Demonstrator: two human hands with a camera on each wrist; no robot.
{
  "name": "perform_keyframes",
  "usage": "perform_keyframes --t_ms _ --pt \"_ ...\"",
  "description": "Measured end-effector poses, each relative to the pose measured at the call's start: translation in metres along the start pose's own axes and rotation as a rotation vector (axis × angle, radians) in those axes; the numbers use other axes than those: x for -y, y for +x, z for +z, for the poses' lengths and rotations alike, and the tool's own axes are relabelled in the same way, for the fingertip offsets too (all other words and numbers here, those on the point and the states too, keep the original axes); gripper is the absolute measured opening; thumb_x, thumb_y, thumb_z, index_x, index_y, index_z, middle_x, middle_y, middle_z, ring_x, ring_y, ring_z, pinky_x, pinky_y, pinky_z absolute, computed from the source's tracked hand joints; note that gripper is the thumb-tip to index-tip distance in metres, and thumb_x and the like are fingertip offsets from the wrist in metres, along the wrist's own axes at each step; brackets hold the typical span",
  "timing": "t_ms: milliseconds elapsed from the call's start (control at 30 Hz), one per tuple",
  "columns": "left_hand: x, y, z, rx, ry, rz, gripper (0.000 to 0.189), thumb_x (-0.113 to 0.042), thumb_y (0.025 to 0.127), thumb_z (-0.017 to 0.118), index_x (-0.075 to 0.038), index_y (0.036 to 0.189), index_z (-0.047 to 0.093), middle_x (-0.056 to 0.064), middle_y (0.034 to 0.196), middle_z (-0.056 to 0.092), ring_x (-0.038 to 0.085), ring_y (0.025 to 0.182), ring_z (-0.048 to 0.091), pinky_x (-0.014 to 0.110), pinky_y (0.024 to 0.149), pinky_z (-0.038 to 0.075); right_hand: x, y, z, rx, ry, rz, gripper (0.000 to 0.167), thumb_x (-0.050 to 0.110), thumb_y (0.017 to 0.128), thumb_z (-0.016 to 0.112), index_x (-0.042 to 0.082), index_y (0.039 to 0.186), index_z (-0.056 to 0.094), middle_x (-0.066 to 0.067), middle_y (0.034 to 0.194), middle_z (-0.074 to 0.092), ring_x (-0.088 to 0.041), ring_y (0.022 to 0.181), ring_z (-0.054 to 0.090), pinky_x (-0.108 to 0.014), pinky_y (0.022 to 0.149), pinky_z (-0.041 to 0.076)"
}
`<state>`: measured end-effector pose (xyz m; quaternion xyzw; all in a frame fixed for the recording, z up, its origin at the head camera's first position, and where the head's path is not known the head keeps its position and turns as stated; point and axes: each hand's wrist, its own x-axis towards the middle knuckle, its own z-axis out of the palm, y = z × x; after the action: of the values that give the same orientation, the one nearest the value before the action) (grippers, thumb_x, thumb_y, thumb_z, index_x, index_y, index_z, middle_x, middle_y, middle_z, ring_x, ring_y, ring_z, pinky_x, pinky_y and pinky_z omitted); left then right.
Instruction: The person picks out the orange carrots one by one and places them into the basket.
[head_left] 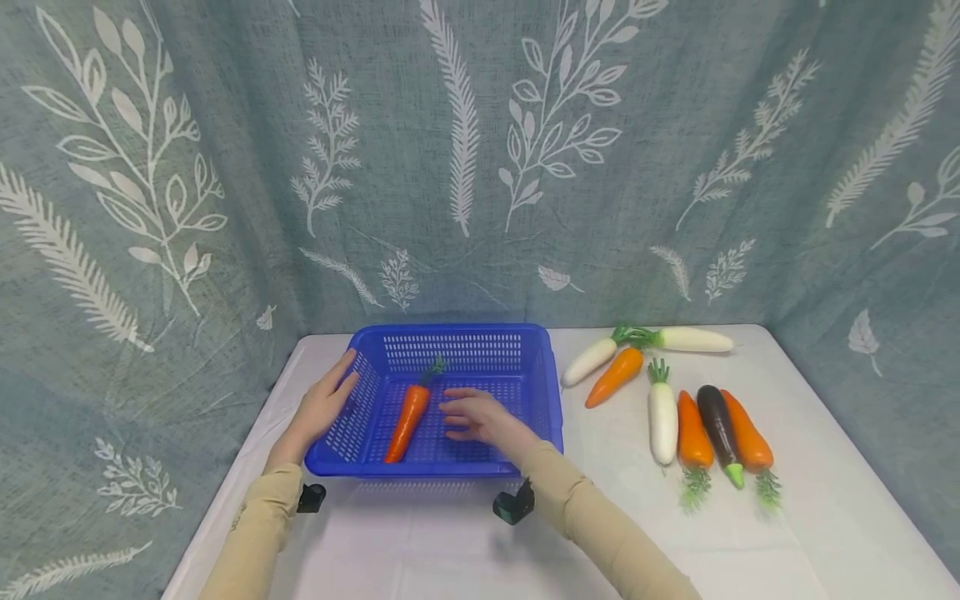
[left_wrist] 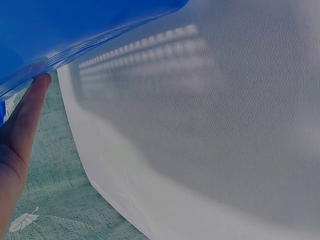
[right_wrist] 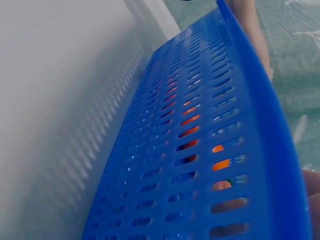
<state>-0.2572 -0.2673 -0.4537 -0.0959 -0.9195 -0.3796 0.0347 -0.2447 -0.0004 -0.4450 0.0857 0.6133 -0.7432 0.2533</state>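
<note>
A blue perforated plastic basket stands on the white table with one orange carrot lying inside, its green top toward the back. My left hand is at the basket's left side, fingers extended along the rim; in the left wrist view the left hand has a fingertip at the basket's edge. Over the basket's interior, right of the carrot, my right hand has loosely bent fingers with nothing between them. In the right wrist view, the basket's front wall hides most of that hand.
Right of the basket lie a white radish, a carrot and another radish, their tops together. Closer in, a radish, a carrot, an eggplant and a carrot form a row. A patterned curtain backs the table.
</note>
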Motion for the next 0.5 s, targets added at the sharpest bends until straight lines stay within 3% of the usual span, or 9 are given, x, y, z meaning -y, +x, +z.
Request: perform_keyframes --t_ms 233,500 --pt "0.001 0.001 0.000 -0.001 0.002 0.002 0.056 -0.026 0.107 0.038 0.003 0.152 0.022 0.024 0.157 0.020 0.043 0.143 0.018 0.055 0.117 0.016 -0.004 0.005 -0.006 0.037 -0.028 -0.011 0.044 0.002 0.094 0.060 -0.006 0.136 0.050 -0.023 0.136 0.052 -0.041 0.124 0.051 -0.048 0.096 0.051" --pt "0.000 0.001 0.001 -0.013 -0.004 0.008 0.056 -0.025 0.107 0.038 0.003 0.152 0.024 0.024 0.157 0.021 0.043 0.143 0.019 0.055 0.117 0.017 -0.002 -0.003 -0.017 0.105 -0.065 -0.059 0.045 0.010 0.096 0.061 -0.004 0.137 0.049 -0.023 0.137 0.052 -0.042 0.125 0.051 -0.048 0.095 0.051"
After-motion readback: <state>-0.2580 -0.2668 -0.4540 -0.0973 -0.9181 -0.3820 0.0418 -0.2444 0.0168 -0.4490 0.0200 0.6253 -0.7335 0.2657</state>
